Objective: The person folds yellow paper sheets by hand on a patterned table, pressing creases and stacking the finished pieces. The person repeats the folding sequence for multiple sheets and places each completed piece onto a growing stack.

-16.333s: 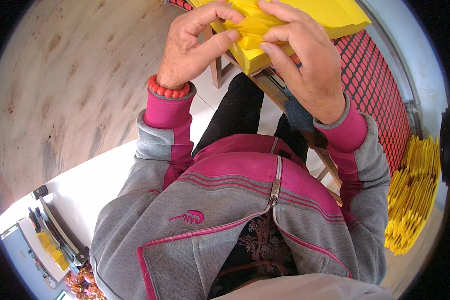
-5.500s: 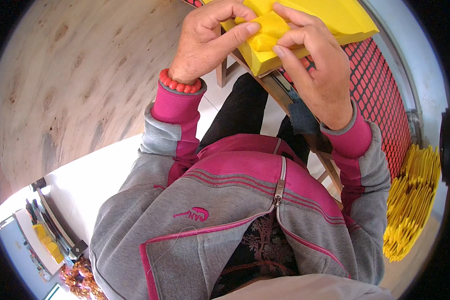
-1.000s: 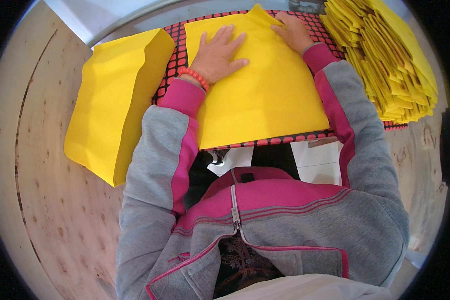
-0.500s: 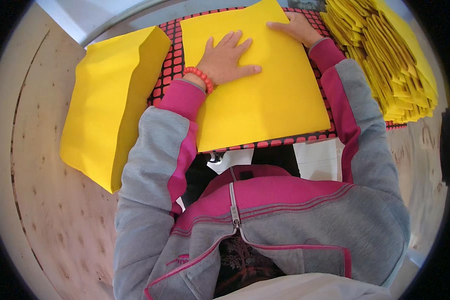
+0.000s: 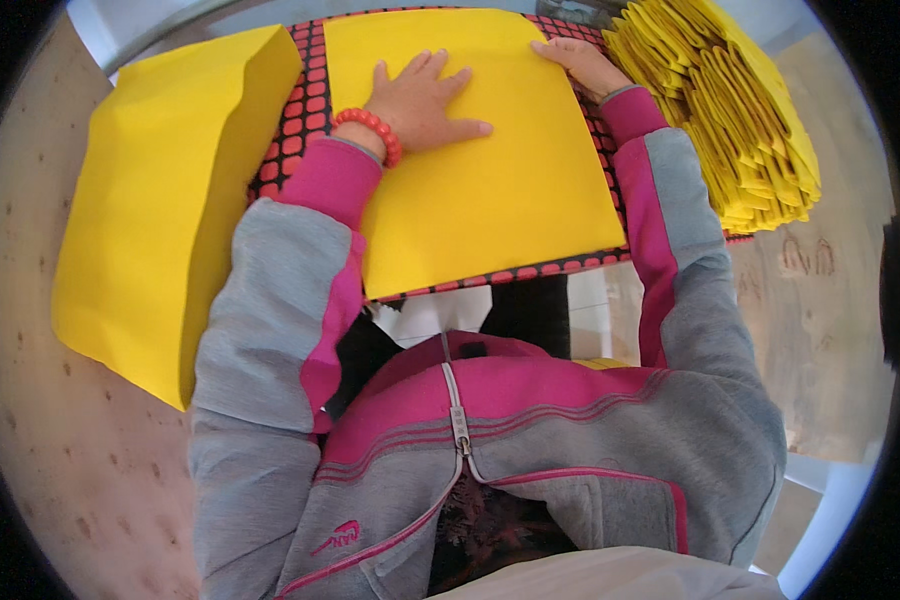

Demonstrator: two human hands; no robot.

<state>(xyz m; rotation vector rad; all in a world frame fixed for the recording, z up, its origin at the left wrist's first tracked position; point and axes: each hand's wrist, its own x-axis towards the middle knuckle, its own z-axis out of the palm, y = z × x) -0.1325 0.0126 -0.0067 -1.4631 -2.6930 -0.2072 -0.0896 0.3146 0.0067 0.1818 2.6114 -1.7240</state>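
A flat yellow sheet (image 5: 490, 200) lies before me on a cloth (image 5: 302, 120) patterned with red blocks on black. My left hand (image 5: 415, 105) rests palm down on its upper left part, fingers spread, with a red bead bracelet (image 5: 370, 128) at the wrist. At the sheet's far right edge is my right hand (image 5: 582, 65); its thumb lies over the edge while the other fingers are partly hidden, and it appears to pinch the sheet there. Whether the sheet is one layer or several I cannot tell.
To the left stands a thick stack of smooth yellow sheets (image 5: 160, 200) on a wooden board (image 5: 90, 470). At the far right, a tall pile of folded yellow pieces (image 5: 740, 120) rests beside my right forearm. The cloth's near edge runs just in front of my body.
The sheet's far edge, peaked upward near my right hand before, now lies lower and rounded. My left hand stays spread on the sheet. The whole view has shifted slightly.
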